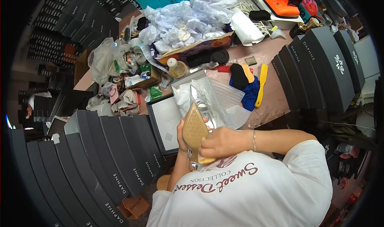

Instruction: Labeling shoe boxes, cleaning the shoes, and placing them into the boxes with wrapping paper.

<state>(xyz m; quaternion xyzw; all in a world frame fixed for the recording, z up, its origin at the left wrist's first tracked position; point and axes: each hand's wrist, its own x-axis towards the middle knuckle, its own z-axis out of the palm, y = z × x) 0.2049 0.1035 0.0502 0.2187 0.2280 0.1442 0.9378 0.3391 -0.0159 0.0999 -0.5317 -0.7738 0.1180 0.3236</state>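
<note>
Near the shoebox (pixel 165 115), my left hand (pixel 182 138) grips a likely light, stiff pointed-toe shoe (pixel 195 125) by its sides; my right hand (pixel 223 144) clutches a yellow pad (pixel 206 160)

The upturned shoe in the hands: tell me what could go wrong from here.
If the left hand loses its grip, the upturned shoe could drop and perhaps scuff the silver shoe in the open box. The white-topped bottle stands close to that box, so a knock might tip it over.
</note>
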